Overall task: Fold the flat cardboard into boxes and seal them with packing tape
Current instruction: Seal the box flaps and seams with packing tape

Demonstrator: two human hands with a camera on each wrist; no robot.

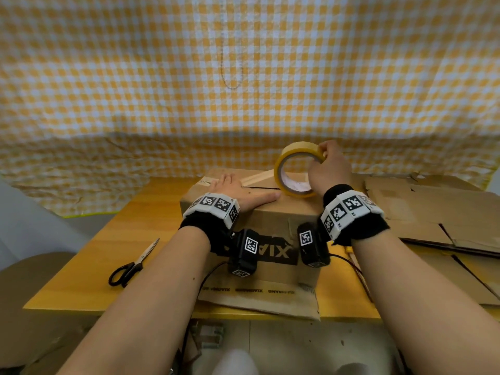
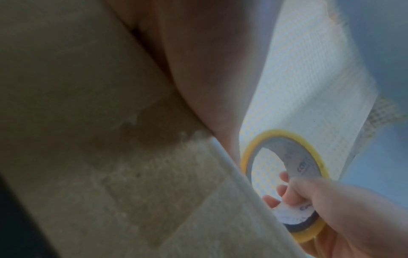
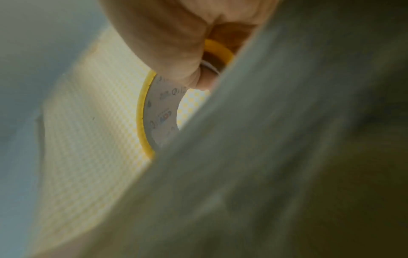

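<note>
One strip of packing tape [image 1: 255, 177] runs along the top seam of the cardboard box [image 1: 270, 212], from under the flat, pressing left hand [image 1: 238, 192] rightward to the tape roll [image 1: 295, 169], gripped upright by the right hand [image 1: 328, 169]; the box stands on the counter [image 1: 108, 253].

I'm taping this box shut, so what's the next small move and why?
Probably draw the yellow packing tape roll in the right hand rightward along the brown cardboard box: its dark seam is still untaped there, and the left hand presses the flaps flat.
</note>
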